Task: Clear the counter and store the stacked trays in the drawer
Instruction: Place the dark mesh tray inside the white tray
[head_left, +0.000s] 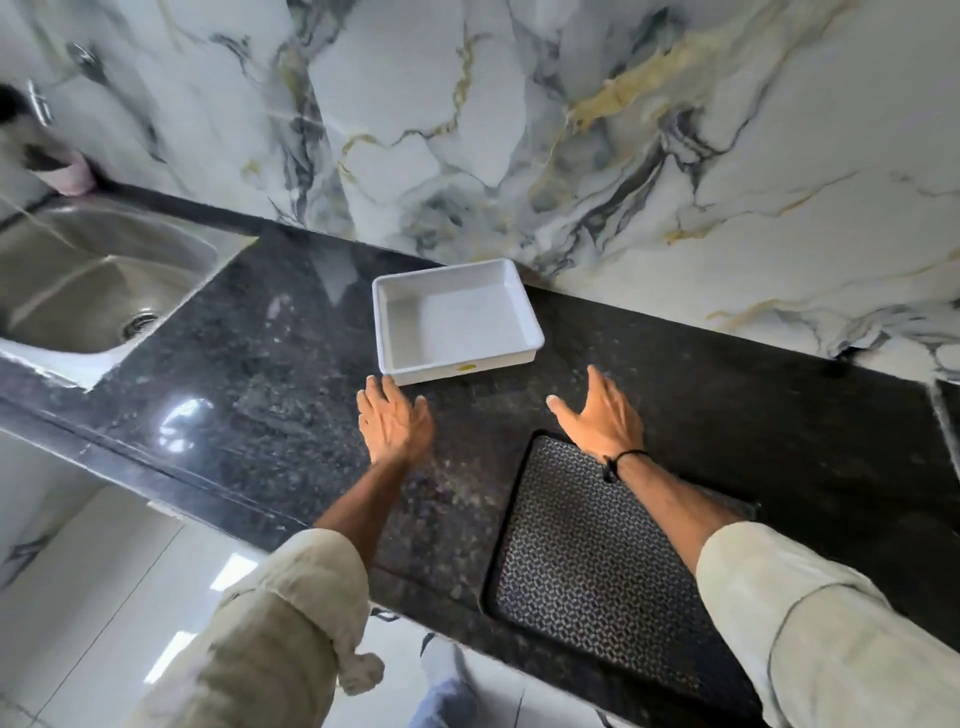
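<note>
A white rectangular tray (514, 304) with a small yellow sticker on its front wall sits on the dark granite counter (270, 374), close to the marble wall. A flat black tray with a woven pattern (587, 566) lies at the counter's front edge on the right. My left hand (394, 422) hovers just in front of the white tray's near left corner, fingers apart and holding nothing. Over the far end of the black tray, my right hand (602, 415) is spread open, a short gap from the white tray's right side.
A steel sink (78, 280) is sunk into the counter at the left, with a pink object (75, 176) and a tap behind it. The marble wall (571, 130) backs the counter. White floor tiles show below the counter's front edge.
</note>
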